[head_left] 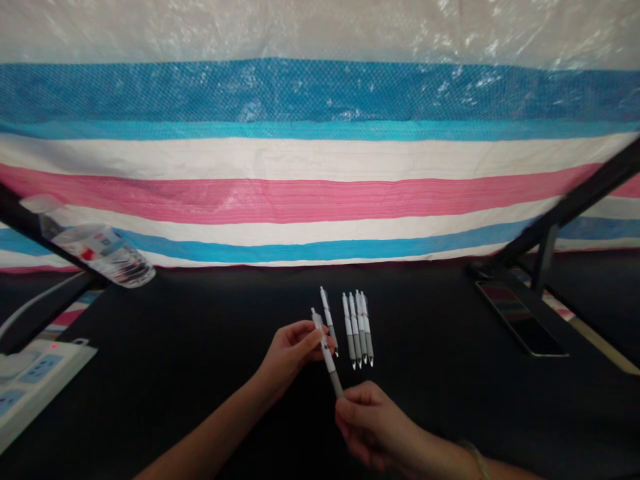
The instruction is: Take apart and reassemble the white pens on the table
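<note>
As the worktop (200,333) is read from the left, a power strip (37,380) and a bottle (107,255) are listed, then the left hand (290,350), by whose fingers a white-and-grey pen (329,363), held aslant between both hands, is pinched near its white end. Beyond it one loose pen (326,308) is laid; next, a row of four pens (355,328), the right hand (375,421), its fingers pinched on the held pen's grey end, and a phone (520,319). If either pinch were slackened, the held pen could be dropped; by a stray knuckle, the loose pen might be rolled into the row.
</note>
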Demonstrator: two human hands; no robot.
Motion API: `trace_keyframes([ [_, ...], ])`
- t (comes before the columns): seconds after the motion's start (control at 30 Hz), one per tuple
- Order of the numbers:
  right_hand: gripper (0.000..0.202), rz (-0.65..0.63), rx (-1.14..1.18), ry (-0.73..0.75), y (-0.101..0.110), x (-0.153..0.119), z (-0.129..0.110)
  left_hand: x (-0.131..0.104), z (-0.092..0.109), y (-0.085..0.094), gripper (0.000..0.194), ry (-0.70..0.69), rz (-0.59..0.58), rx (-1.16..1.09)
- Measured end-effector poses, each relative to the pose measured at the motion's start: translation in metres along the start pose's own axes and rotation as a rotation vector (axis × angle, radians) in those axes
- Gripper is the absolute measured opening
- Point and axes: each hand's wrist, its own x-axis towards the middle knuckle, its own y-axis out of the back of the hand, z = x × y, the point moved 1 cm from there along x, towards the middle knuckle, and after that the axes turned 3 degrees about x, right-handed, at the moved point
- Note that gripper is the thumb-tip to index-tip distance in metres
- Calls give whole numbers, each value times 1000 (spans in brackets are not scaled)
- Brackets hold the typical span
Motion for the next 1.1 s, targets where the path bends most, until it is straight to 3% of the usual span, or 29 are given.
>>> trace_keyframes([
  [0.17, 46, -5, 35, 6, 0, 3, 1, 1, 1, 0, 33, 7, 24, -13],
  [0.33, 50, -141, 289, 17, 3, 12, 1, 3, 4, 1, 37, 0, 60, -54],
  [0.47, 44, -123, 402, 3, 3, 13, 1, 3, 6, 0, 39, 12, 52, -39],
  [0.6, 34, -115, 396, 30, 1, 7, -5, 3, 4, 1, 38, 13, 52, -25],
  [1.1, 36, -202, 349, 67, -1, 4, -10, 4, 2, 2, 39, 14, 37, 10],
])
